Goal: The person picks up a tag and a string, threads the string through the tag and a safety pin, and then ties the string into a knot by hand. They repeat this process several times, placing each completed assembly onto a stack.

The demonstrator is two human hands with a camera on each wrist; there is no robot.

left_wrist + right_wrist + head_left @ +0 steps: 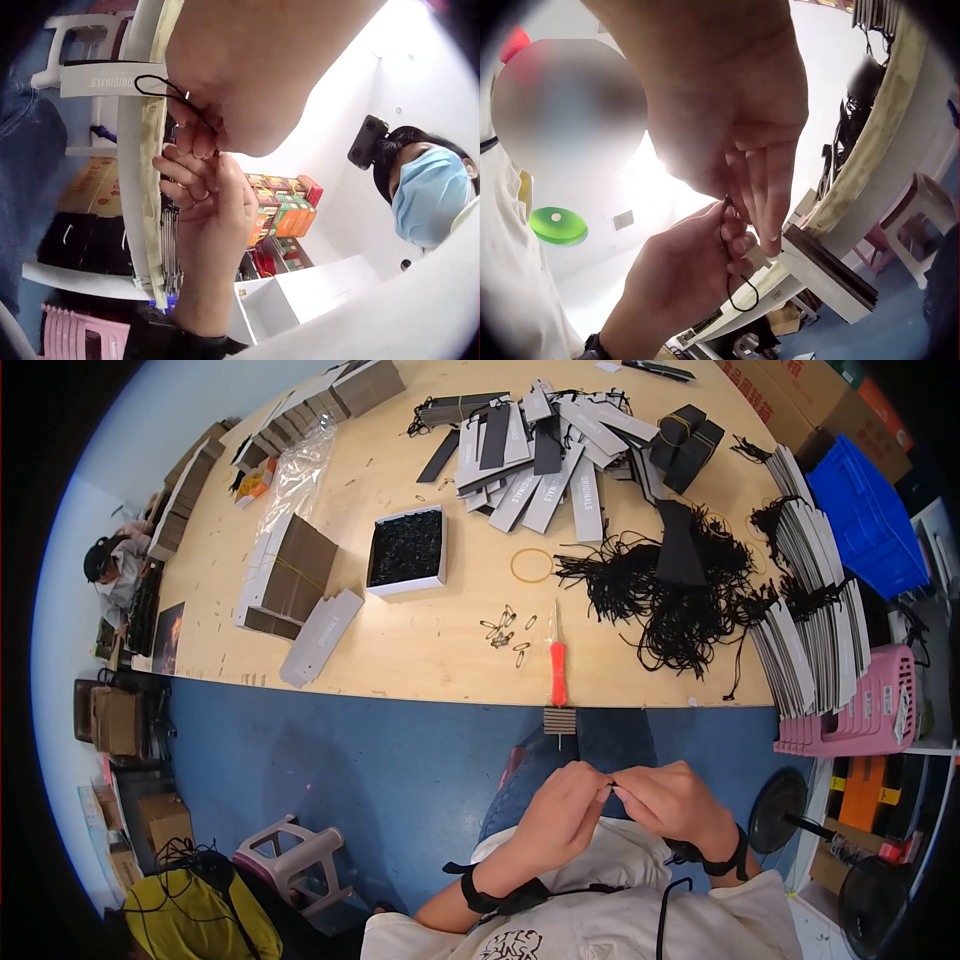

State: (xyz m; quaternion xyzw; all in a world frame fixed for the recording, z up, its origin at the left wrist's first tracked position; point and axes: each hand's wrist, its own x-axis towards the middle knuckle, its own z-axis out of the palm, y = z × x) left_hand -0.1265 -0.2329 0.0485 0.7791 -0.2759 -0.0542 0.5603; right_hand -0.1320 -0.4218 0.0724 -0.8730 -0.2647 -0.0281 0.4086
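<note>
Both hands meet in front of the body, below the table's front edge. My left hand (562, 805) and right hand (672, 800) pinch a small dark piece of cord (612, 786) between their fingertips. A thin black loop (142, 78) hangs from the left hand (240, 82) in the left wrist view, with the right hand (210, 225) touching it. From the right wrist the loop (744, 309) trails below the left hand (671, 262), under the right hand (735, 97). A small stack of grey tags (560, 722) juts from the table edge; its printed face (97, 79) reads ORIGINALS.
On the table (400, 650) lie a red-handled awl (558, 675), safety pins (500, 628), a box of black pieces (407, 550), black cords (690, 620), a tag pile (550, 460) and tag stacks (290, 570). A blue crate (868, 515) and pink basket (860, 705) are at right.
</note>
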